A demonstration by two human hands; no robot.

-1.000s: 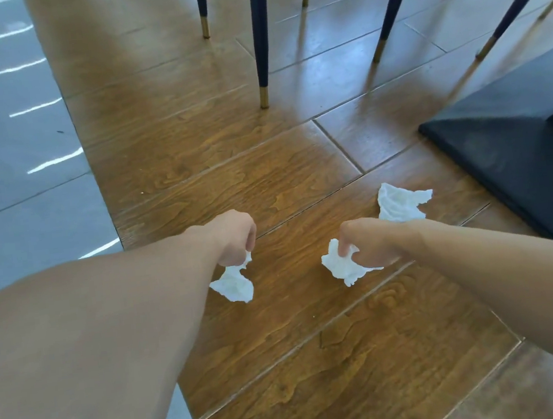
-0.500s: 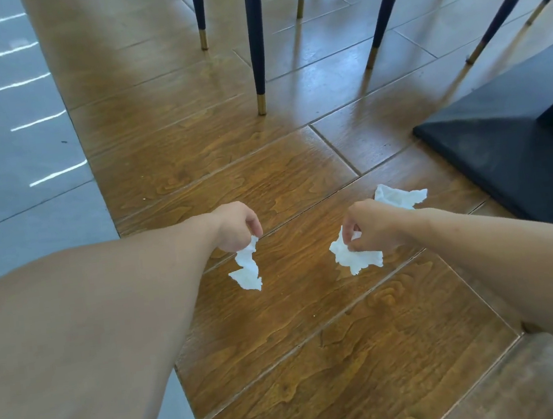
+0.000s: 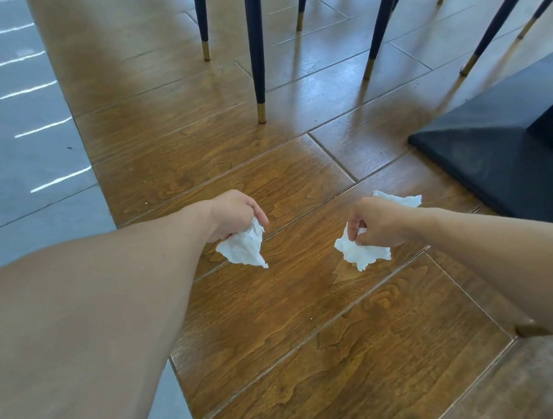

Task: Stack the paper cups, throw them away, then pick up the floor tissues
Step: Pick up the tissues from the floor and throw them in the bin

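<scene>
The left hand (image 3: 234, 214) pinches one tissue (image 3: 243, 249), the right hand (image 3: 378, 222) another (image 3: 362, 251). Behind the right hand, a third tissue (image 3: 401, 200) lies half hidden beside the black base (image 3: 489, 150), itself cut off.

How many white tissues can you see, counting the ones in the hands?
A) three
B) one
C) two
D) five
A: the left hand pinches one tissue, the right hand pinches another tissue, and a third tissue shows just behind the right hand, on or near the wooden floor.
</scene>
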